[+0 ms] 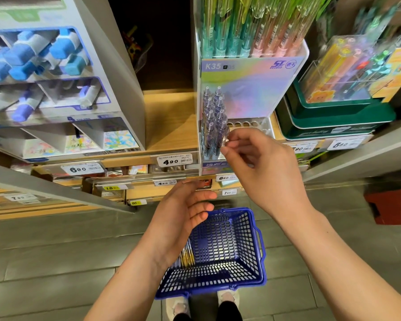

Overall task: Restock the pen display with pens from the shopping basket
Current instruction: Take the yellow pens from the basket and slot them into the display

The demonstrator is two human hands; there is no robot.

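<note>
The pen display (250, 89) is a white stand with a pastel "K35" panel on the wooden shelf. Several purple pens (212, 117) stand in its lower left slots, and empty round holes (243, 123) lie to their right. My right hand (259, 163) pinches the clear clip of the front purple pen (222, 137) at the stand. My left hand (183, 218) hovers with relaxed fingers above the blue shopping basket (252, 251), holding nothing. A few yellow-barrelled pens (187, 258) lie in the basket's left corner, partly hidden by my left wrist.
A grey marker display (56, 89) stands on the shelf to the left, leaving a gap of bare wood (169, 121) between. Green trays (333, 119) of stationery sit to the right. Price tags (174, 161) line the shelf edges. The basket rests on grey floor tiles by my feet (202, 306).
</note>
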